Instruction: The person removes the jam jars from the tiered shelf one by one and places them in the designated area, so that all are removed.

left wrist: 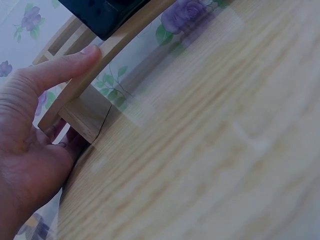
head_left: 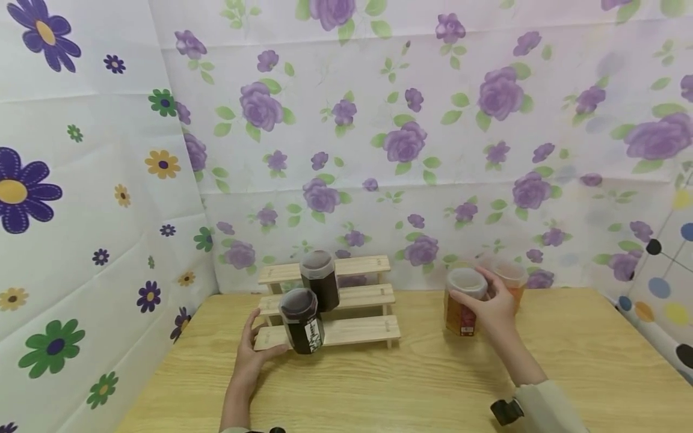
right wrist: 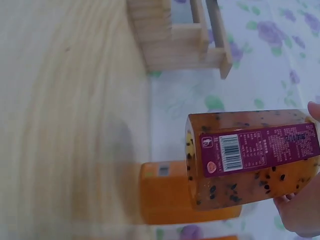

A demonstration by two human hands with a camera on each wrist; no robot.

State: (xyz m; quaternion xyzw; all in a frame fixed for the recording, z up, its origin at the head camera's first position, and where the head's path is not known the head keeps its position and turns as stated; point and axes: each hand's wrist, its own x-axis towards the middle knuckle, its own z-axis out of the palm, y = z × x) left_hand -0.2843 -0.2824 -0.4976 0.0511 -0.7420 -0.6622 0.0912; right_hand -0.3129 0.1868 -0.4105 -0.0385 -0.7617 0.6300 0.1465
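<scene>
Head cam has both hands busy at a pale yellow wood-grain table. The left hand is on the left end of a three-tier light wooden stand, pinching it: the left wrist view puts the thumb along the front edge of the bottom tier, with the other fingers tucked round the side, partly hidden.

Two dark faceted jars sit on that stand. One with a black-and-white label is on the bottom tier just beside the left thumb, and another with a greyish lid is on the middle tier behind it.

Over to the right, the right hand has an orange faceted jar with a whitish lid pinched near its top between thumb and fingers. Right wrist view shows it's off the table, full of black seeds, with a purple barcode label down the side. Just beyond that hand, a second orange jar with a pale lid stands on the table. Backdrop's a white sheet with purple roses.
</scene>
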